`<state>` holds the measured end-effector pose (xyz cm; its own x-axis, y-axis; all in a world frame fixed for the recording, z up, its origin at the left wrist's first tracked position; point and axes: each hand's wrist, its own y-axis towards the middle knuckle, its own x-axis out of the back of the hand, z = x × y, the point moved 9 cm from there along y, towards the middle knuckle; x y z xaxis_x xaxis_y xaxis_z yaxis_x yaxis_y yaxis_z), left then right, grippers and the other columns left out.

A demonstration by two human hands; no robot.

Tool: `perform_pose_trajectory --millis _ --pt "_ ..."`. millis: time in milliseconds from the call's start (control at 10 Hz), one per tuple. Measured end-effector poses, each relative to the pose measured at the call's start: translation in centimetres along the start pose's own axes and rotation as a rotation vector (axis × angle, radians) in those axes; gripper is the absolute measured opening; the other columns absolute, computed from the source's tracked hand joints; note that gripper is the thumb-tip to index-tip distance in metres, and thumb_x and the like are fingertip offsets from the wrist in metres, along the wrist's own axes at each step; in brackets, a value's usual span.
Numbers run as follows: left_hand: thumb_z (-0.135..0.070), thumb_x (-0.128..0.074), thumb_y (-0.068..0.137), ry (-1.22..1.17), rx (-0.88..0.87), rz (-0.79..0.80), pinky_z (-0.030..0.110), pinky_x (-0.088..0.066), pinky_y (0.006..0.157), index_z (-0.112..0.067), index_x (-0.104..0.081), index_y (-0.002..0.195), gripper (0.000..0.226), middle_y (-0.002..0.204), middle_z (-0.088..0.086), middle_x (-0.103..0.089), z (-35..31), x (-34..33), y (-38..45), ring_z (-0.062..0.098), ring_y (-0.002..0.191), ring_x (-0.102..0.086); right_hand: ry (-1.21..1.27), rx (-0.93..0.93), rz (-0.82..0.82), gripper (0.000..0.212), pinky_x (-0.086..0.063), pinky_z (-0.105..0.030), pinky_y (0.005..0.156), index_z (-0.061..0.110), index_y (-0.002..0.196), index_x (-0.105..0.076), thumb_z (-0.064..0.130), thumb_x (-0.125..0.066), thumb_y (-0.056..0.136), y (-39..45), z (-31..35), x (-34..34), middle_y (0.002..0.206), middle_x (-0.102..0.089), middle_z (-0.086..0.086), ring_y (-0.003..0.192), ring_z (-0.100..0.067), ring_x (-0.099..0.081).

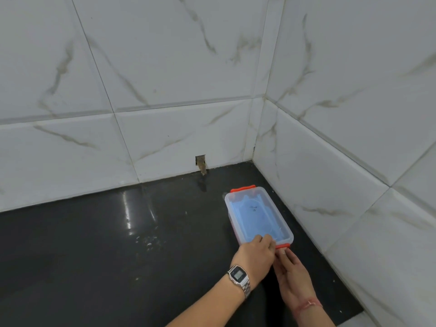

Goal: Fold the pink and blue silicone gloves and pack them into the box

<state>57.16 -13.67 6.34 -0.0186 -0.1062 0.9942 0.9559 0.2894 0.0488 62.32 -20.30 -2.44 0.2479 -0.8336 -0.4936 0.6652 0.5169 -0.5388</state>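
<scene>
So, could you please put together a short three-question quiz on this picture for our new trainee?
1. True or false: the lid is on the box.
2. Which wrist wears the watch? A) left B) right C) neither
3. Fill in: both hands are at the box's ___ clip, the one nearer the person.

Key:
1. True; the clear lid covers it, and something blue shows through.
2. A; the left hand rests on the lid's near edge, and the right hand is just below the clip.
3. Orange.

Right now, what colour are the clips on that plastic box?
The box has orange-red clips, one at each end, seen clearly in the head view.
</scene>
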Motion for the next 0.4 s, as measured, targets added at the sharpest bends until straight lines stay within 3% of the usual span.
perform_pose_trajectory --millis 100,200,300,400 --pt "-0.03 -0.064 0.085 -0.038 -0.024 0.019 0.021 -0.051 0.051 -0.022 -0.064 0.111 0.028 0.096 -0.006 -0.061 -0.1 -0.8 0.2 0.009 0.081 -0.061 -0.019 0.007 -0.031 0.015 -0.058 -0.034 0.086 0.011 0.103 -0.062 0.003 -0.051 0.096 0.1 0.1 -0.1 0.104 -0.069 -0.013 0.098 -0.022 -0.066" --pt "-0.037 -0.072 0.076 -0.13 0.003 0.031 0.018 -0.05 0.048 -0.028 -0.068 0.104 0.03 0.088 -0.011 -0.063 0.2 0.1 0.2 0.005 0.074 -0.061 -0.048 0.035 -0.063 0.015 -0.049 -0.039 0.093 0.008 0.105 -0.061 0.003 -0.051 0.096 0.4 0.7 -0.1 0.102 -0.068 -0.014 0.095 -0.022 -0.066" --pt "-0.014 -0.052 0.095 -0.204 0.026 0.039 0.037 -0.053 0.071 -0.007 -0.051 0.125 0.031 0.112 0.01 -0.054 0.5 0.3 1.7 0.026 0.099 -0.055 -0.116 0.073 -0.071 0.023 -0.048 -0.04 0.093 0.003 0.117 -0.058 0.001 -0.052 0.095 0.8 1.9 -0.5 0.103 -0.068 -0.016 0.093 -0.024 -0.066" --pt "-0.008 -0.046 0.096 -0.203 -0.027 0.016 0.041 -0.047 0.068 -0.003 -0.05 0.124 0.029 0.112 0.015 -0.052 0.2 0.4 2.3 0.032 0.098 -0.054 -0.291 0.193 -0.242 0.046 -0.044 -0.039 0.098 0.009 0.135 -0.049 0.003 -0.061 0.09 0.9 4.0 0.8 0.126 -0.061 -0.015 0.114 -0.028 -0.059"
